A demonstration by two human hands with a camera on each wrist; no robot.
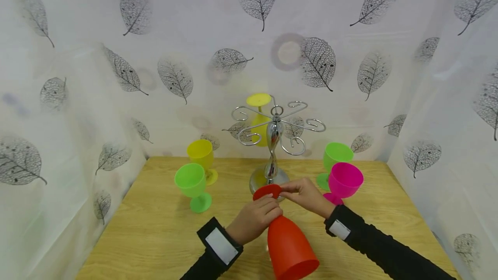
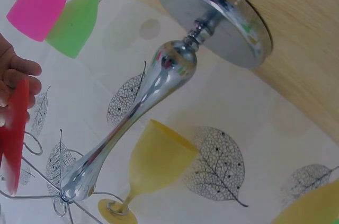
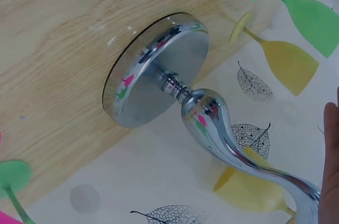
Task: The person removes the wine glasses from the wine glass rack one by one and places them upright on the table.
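Note:
A red plastic goblet (image 1: 289, 247) is tilted upside down in front of the chrome rack (image 1: 274, 135), its mouth towards the lower right. My left hand (image 1: 254, 219) grips its stem just below the round foot. At the foot's right edge, my right hand (image 1: 307, 195) pinches the rim. The left wrist view catches the red foot (image 2: 16, 134) edge-on near some fingers. From a hook at the rack's back left hangs a yellow goblet (image 1: 260, 128), mouth down. In the right wrist view only part of the right hand (image 3: 331, 166) shows, beside the rack's column.
On the left of the wooden table (image 1: 155, 245) stand a green goblet (image 1: 190, 180) and a yellow goblet (image 1: 200, 152). Another green goblet (image 1: 337, 154) and a pink goblet (image 1: 345, 180) stand on the right. A leaf-patterned sheet (image 1: 194, 20) surrounds the table's back and sides.

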